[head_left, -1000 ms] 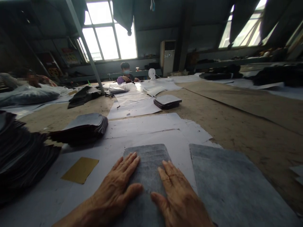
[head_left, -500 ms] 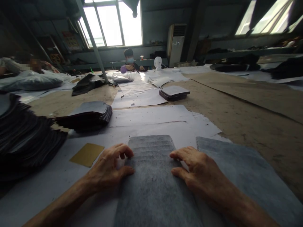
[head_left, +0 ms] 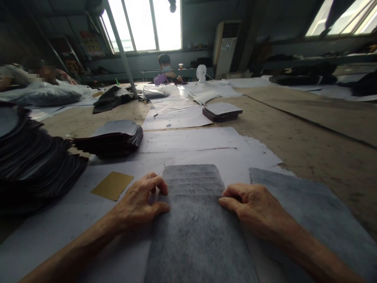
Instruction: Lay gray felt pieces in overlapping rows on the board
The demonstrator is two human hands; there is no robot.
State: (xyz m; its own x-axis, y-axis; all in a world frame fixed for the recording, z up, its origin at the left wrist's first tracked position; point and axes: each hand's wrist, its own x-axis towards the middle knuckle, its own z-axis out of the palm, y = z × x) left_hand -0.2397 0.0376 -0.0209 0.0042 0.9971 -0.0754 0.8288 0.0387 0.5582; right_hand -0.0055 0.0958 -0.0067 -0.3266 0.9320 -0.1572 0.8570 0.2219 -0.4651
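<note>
A long grey fabric piece (head_left: 196, 228) with several crosswise creases near its far end lies on white paper in front of me. My left hand (head_left: 147, 196) rests at its left edge, thumb and fingers apart. At the right edge my right hand (head_left: 244, 200) pinches the border of the piece between thumb and curled fingers. Another grey piece (head_left: 312, 208) lies flat to the right, partly behind my right forearm. A yellow-brown square card (head_left: 112, 186) sits on the paper left of my left hand.
Tall dark stacks of pieces (head_left: 38, 157) stand at the left, with a lower stack (head_left: 110, 137) beside them. A small stack (head_left: 222, 111) lies farther off. A masked person (head_left: 165, 72) sits across the table; another person is at far left.
My right hand has closed its thumb and fingers at the right edge of the grey piece. My left hand has barely changed. The whole view has shifted slightly.
</note>
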